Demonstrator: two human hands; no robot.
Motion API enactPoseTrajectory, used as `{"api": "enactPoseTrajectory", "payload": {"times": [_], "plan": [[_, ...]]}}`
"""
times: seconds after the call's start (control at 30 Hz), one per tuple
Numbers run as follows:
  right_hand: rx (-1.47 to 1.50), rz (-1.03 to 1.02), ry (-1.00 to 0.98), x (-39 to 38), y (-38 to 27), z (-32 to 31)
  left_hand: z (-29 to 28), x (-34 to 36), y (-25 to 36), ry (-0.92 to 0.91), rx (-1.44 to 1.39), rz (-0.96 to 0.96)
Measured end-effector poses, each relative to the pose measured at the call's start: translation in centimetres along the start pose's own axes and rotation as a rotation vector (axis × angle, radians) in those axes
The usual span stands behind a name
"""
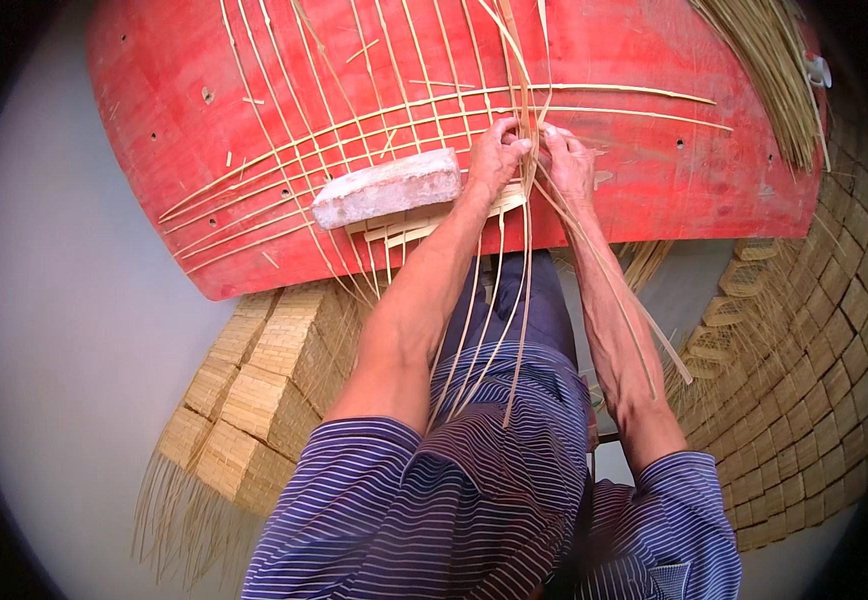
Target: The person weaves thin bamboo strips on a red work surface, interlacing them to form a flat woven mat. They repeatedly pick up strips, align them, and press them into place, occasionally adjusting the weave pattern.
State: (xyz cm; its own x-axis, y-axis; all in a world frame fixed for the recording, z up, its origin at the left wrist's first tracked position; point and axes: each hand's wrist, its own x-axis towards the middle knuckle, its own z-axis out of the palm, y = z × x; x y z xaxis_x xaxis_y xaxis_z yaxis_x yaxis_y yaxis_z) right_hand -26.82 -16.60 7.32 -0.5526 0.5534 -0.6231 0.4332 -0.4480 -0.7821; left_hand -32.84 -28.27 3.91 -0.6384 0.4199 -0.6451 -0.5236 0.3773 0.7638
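Head view, straight down, close above red board [654, 190]

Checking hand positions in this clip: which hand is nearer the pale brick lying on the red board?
Left. The left hand works the strips just right of the brick, almost at its end. The right hand is further right, beyond the left.

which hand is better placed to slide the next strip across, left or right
Probably the right hand: it sits on the open side of the upright strips. The left hand pinches them beside the brick, so its side is crowded.
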Motion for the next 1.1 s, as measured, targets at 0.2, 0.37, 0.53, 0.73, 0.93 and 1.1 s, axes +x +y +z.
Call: {"api": "enactPoseTrajectory", "payload": {"times": [0.2,0.37,0.53,0.73,0.93,1.1], "plan": [[0.101,0.059,0.006,-1.2,1.2,-0.4,0.2,0.3,-0.1,0.050,0.047,-0.005],[-0.073,0.009,-0.017,-1.1,0.3,0.0,-0.3,2.1,-1.5,-0.045,-0.100,-0.018],[-0.061,-0.001,-0.008,-1.5,-0.2,0.3,-0.7,2.6,-0.3,-0.037,0.083,-0.072],[-0.103,-0.068,-0.019,-1.1,0.4,1.3,-0.7,2.7,0.4,0.088,0.195,-0.055],[-0.145,-0.121,0.032,-0.2,2.5,0.2,-0.9,4.0,5.9,0.173,0.220,0.076],[-0.211,-0.109,-0.050,-0.3,1.8,1.0,-1.9,8.0,8.2,0.145,0.303,0.118]]}}
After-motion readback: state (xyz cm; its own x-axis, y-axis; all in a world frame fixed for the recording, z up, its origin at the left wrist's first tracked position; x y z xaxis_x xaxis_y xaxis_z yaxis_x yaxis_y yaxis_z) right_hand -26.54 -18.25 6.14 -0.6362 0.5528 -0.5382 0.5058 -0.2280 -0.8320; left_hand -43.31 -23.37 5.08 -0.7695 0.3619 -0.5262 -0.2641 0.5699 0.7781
